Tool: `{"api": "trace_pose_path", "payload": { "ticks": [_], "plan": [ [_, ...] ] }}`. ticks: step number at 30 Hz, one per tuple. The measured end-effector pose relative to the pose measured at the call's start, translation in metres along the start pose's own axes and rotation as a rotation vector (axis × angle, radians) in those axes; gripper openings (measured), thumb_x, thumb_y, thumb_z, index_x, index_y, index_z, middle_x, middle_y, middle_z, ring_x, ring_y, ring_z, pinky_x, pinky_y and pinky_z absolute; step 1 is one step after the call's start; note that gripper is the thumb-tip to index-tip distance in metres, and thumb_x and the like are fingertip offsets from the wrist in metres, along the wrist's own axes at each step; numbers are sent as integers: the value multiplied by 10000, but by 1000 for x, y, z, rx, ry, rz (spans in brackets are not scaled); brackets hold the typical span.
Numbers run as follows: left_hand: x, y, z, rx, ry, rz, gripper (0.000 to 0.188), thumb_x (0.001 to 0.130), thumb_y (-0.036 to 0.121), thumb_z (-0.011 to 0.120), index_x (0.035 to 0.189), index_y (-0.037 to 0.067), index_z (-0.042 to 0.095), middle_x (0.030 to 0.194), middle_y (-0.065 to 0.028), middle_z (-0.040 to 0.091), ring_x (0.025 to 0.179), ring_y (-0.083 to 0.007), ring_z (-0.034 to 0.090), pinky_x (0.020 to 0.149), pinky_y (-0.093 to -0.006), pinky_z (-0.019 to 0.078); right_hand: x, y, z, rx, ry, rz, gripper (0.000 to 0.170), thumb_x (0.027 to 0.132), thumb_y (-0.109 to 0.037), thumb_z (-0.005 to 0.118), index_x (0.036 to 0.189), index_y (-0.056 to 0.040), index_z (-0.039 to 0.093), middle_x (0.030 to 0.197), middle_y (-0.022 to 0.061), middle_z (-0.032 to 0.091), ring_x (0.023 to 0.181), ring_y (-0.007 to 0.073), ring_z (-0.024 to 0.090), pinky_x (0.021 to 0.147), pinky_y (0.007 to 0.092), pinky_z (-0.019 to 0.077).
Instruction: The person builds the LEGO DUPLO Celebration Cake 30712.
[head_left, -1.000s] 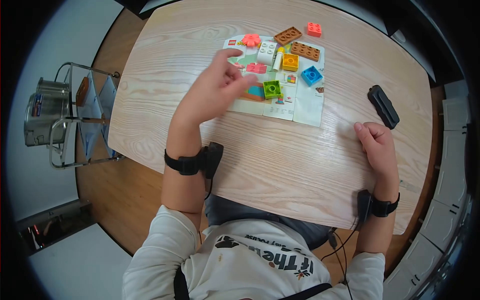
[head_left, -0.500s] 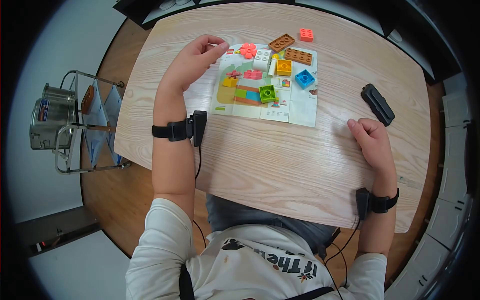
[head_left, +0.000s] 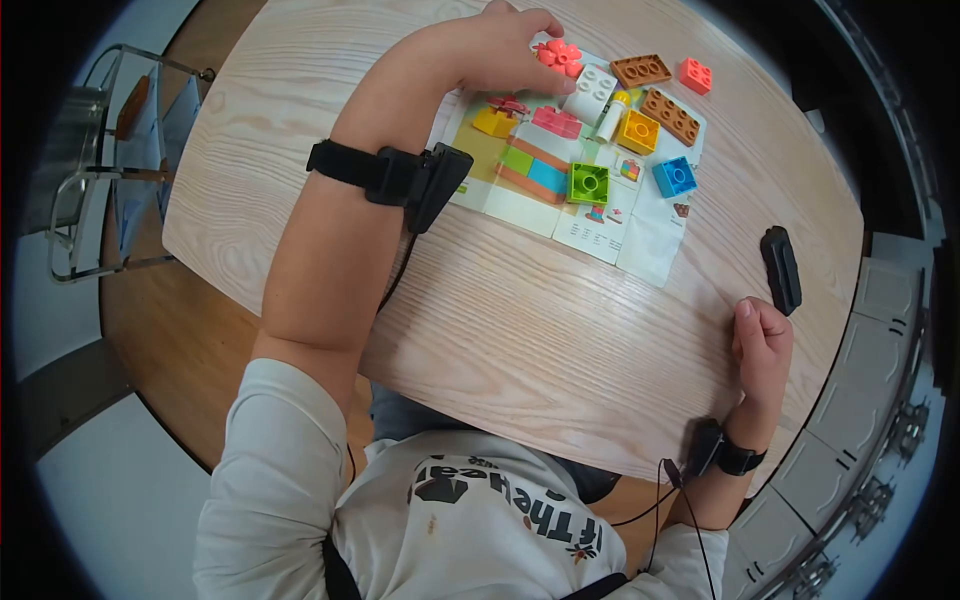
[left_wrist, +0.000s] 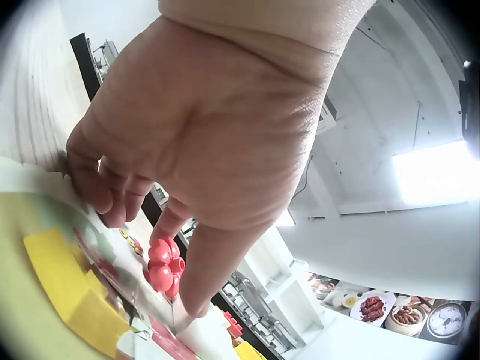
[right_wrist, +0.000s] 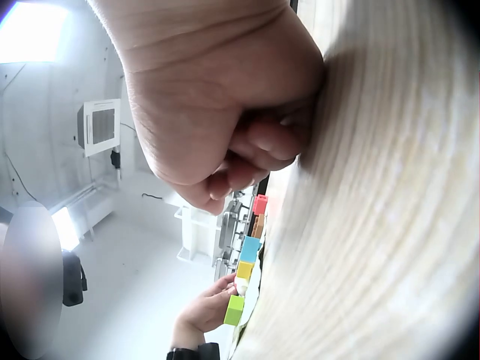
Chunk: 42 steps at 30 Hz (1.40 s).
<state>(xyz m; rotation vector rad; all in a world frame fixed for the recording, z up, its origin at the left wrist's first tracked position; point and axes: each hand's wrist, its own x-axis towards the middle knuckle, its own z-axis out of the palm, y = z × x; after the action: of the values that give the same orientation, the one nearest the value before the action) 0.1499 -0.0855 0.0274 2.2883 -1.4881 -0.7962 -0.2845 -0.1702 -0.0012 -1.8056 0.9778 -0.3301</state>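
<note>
My left hand reaches to the pink flower piece, its index finger on the far side and its thumb near the white brick. In the left wrist view the flower shows between the spread thumb and index finger of that hand; whether they touch it I cannot tell. At the right, my right hand rests on the table with nothing visible in it; its fingers are loosely curled. A printed sheet lies under several bricks, among them a green brick.
Beside the white brick are a small figure and a yellow brick. A blue brick, two brown bricks and a coral brick lie to the right. A black case lies beyond my right hand.
My left hand has moved from the sheet's left side to the flower piece, its thumb and index finger now apart. The head view has shifted; the right hand still rests on the table.
</note>
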Motion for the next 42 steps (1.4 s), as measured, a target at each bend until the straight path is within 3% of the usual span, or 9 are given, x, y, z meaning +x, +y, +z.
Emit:
{"api": "trace_pose_path", "payload": {
  "ticks": [3,7,10,19,27,34,42],
  "plan": [
    [-4,2,0,-7,-11,15,847,824,390,835,1521,74,471,1464,-296,435,1190,-420,620,1009,-436,545,-1,-4,3,-6,11,15,446,1071,-208,625,670,-90,470,621,-67,419,566,33,351,513,251,255],
    [16,-21,28,116,136,122,760,859,570,788,1458,155,574,1373,-190,568,1127,-307,673,936,-387,557,0,-9,8,-19,29,35,446,1069,-222,633,668,-99,481,610,-70,432,547,33,359,502,249,266],
    [-24,8,-12,30,-29,89,849,801,318,848,1531,114,466,1466,-267,441,1200,-417,615,1007,-432,545,1,-13,10,-24,49,47,443,1068,-242,637,668,-97,512,604,-69,449,539,32,369,495,247,275],
    [-3,-3,3,41,-4,8,656,863,340,786,1450,139,573,1462,-255,460,1218,-431,598,1039,-434,526,0,-16,13,-26,82,79,448,1067,-261,639,666,-92,533,599,-67,463,538,33,376,498,248,286],
    [-11,-2,-5,-6,28,47,499,887,300,722,1327,79,640,1396,-261,516,1098,-393,655,945,-420,567,1,-11,9,-10,46,56,445,1066,-253,640,666,-91,531,612,-64,469,554,35,387,508,247,291],
    [-1,-7,-3,-91,14,-39,484,907,259,696,1341,57,626,1362,-257,542,1076,-368,665,936,-418,568,0,-11,8,-10,32,55,440,1068,-251,638,673,-89,532,614,-64,467,562,34,392,514,247,296],
    [-14,2,-7,-85,25,-30,557,903,315,718,1383,58,604,1427,-240,539,1193,-383,606,1002,-415,527,0,-13,8,4,25,59,433,1064,-253,646,681,-83,540,617,-65,471,563,34,386,515,244,297]
  ]
}}
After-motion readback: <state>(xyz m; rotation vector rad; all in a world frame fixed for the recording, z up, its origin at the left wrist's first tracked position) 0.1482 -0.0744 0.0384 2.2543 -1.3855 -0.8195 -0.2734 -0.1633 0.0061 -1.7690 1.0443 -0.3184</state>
